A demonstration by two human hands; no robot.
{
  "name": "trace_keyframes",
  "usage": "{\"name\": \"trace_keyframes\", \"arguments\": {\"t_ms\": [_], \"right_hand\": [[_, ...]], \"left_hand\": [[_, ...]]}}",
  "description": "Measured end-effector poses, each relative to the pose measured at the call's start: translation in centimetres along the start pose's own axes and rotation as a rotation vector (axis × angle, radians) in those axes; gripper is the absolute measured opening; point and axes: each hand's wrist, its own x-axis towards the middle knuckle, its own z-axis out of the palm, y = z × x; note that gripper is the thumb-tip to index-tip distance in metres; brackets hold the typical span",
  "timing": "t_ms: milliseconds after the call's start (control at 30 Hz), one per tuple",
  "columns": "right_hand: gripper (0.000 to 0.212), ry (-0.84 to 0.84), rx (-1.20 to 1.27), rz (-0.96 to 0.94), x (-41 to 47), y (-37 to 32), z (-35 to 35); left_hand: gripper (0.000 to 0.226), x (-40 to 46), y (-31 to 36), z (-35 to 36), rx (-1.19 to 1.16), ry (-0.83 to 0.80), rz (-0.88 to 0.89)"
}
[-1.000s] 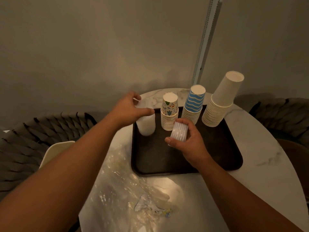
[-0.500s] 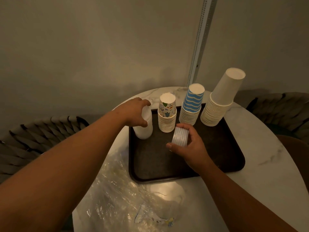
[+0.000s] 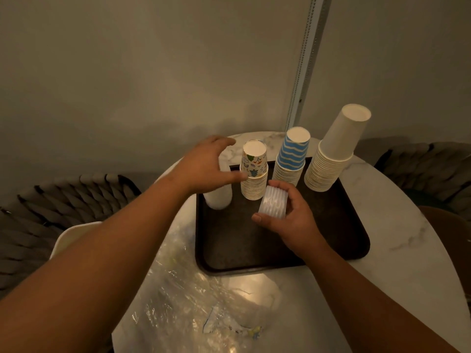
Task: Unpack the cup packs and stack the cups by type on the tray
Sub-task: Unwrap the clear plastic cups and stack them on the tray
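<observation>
The dark tray carries four inverted stacks: one white, one patterned, one blue-striped, one plain cream. The left hand hovers spread above the white stack. The right hand grips one ribbed white cup stack over the tray.

No readable text, labels, brands or numbers anywhere. Printed pattern on the patterned cup stack: coloured doodles only, no letters. Scrap of print on the plastic wrap: too small and blurred to read.
</observation>
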Motion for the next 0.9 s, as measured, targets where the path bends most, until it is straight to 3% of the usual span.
{"name": "trace_keyframes", "arguments": {"t_ms": [67, 100, 200, 300, 467, 700, 833, 900], "right_hand": [[0.078, -0.001, 0.029, -0.023, 0.0, -0.4, -0.1], [0.080, -0.004, 0.043, -0.034, 0.1, -0.6, -0.1], [0.084, -0.036, 0.074, -0.054, 0.0, -1.3, -0.2], [0.091, -0.064, 0.075, -0.055, -0.3, -1.7, -0.4], [0.085, -0.075, 0.080, -0.078, -0.9, -2.3, -0.7], [0.076, -0.068, 0.118, -0.092, -1.1, -2.7, -0.6], [0.071, -0.016, 0.115, -0.094, -0.8, -2.6, -0.4], [0.072, -0.006, 0.093, -0.071, -0.6, -2.5, -0.3]], "left_hand": [[0.047, -1.7, 2.1, 0.6, -0.297, 0.089, -0.025], [0.039, -2.4, 2.8, 1.3, -0.437, 0.024, -0.081], [0.048, -3.7, 3.9, 3.4, -0.849, -0.305, -0.275], [0.048, -4.4, 4.2, 4.0, -1.073, -0.343, -0.340], [0.062, -5.1, 3.7, 4.0, -1.200, -0.360, -0.344], [0.060, -5.3, 3.7, 3.4, -1.185, -0.379, -0.332], [0.042, -4.9, 3.3, 1.6, -1.071, -0.309, -0.314], [0.048, -4.1, 2.8, -0.3, -0.911, -0.240, -0.269]]}}
